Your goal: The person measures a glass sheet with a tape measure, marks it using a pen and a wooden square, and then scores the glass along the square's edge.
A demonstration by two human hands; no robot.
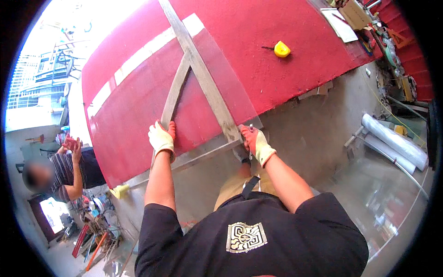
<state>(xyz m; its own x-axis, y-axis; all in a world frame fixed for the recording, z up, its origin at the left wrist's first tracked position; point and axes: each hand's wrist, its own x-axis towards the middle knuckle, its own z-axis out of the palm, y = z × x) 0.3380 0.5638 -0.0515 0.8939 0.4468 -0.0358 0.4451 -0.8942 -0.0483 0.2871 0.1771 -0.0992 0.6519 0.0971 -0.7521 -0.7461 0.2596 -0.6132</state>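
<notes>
Red table [286, 27]: wide bare stretch right of the wooden square [203, 78], broken only by a yellow tape measure [282, 49]. Far right corner crowded with a box [355, 14] and tools. Near edge blocked by both gloved hands, left hand [161, 138], right hand [255, 144].

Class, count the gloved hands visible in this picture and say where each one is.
2. The left hand grips the diagonal brace of the metal square; the right hand presses its corner at the table edge. The co-worker's hands look bare.
</notes>
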